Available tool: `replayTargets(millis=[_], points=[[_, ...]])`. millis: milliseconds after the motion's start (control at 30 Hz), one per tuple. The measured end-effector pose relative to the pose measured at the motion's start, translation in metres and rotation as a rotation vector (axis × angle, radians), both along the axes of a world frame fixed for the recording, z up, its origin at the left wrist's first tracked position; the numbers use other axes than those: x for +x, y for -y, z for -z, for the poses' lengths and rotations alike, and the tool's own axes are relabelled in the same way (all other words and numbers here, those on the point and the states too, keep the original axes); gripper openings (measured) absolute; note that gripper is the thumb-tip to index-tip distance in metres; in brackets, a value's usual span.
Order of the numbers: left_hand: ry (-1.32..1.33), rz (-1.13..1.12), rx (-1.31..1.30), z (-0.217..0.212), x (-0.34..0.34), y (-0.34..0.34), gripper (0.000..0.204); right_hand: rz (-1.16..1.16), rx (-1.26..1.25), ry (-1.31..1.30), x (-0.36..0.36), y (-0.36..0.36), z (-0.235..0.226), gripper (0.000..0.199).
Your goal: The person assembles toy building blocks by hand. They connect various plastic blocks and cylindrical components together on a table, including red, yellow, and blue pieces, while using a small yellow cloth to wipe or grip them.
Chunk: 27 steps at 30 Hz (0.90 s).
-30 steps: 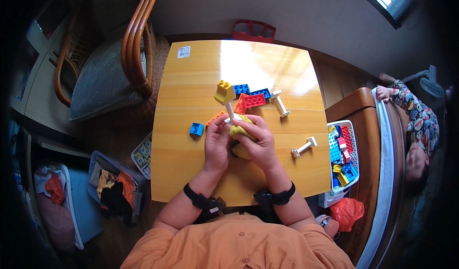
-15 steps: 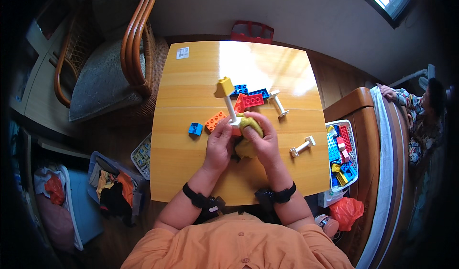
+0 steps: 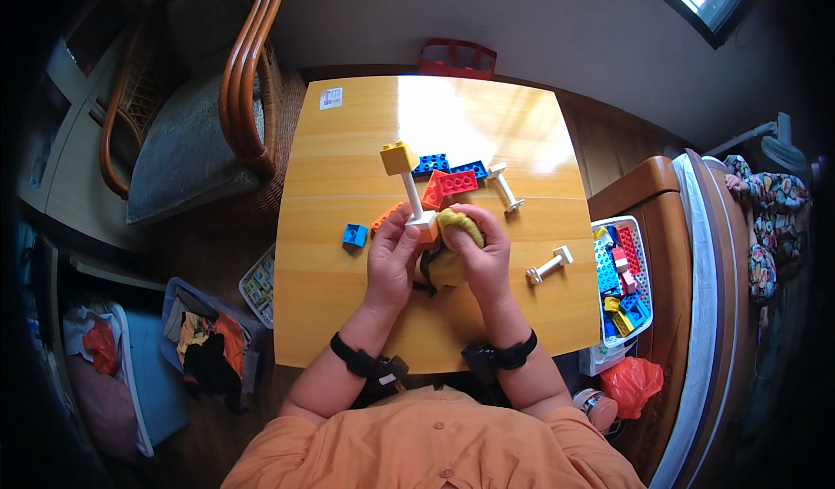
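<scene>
My left hand [image 3: 390, 263] is closed around the base of a small toy-brick tower. It has an orange brick [image 3: 428, 233] at the bottom, a white pillar [image 3: 411, 192] and a yellow brick [image 3: 399, 158] on top. In my right hand [image 3: 489, 259] is a bunched yellow-green cloth [image 3: 461, 224], held beside the base; part of it hangs below. Past my hands lie a red brick [image 3: 459, 183], an orange-red brick [image 3: 432, 192] and blue bricks [image 3: 430, 165]. An orange brick [image 3: 385, 219] is partly hidden behind my left hand, with a blue brick [image 3: 354, 235] to its left.
Two white pillars [image 3: 549, 266] lie on the right of the wooden table [image 3: 348, 159]. A white basket [image 3: 598, 315] of bricks stands by its right edge. A wicker chair [image 3: 191, 159] is at left. At far right, another person's patterned sleeve [image 3: 765, 189] shows beside a bed.
The tower has shifted slightly left, and its orange base now shows more. My hands are a little further apart. The person at far right has moved.
</scene>
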<state>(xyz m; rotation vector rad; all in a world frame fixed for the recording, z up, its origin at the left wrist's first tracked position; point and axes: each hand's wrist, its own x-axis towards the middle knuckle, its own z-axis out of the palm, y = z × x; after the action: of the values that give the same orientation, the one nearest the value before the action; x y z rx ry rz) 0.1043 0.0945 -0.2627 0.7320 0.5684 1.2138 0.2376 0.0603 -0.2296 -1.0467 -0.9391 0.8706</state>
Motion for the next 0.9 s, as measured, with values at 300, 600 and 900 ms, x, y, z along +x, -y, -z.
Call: replayTargets(millis=[300, 600, 900], points=[[-0.053, 0.127, 0.049, 0.006, -0.005, -0.001, 0.042, -0.034, 0.180, 0.275, 0.003, -0.004, 0.003, 0.030], [-0.114, 0.050, 0.030, -0.003, 0.000, 0.002, 0.039, 0.034, 0.026, -0.032, 0.003, -0.002, 0.003, 0.031], [-0.574, 0.082, 0.418, 0.000, 0.004, 0.007, 0.030, 0.047, -0.043, -0.039, 0.010, -0.007, 0.010, 0.025]])
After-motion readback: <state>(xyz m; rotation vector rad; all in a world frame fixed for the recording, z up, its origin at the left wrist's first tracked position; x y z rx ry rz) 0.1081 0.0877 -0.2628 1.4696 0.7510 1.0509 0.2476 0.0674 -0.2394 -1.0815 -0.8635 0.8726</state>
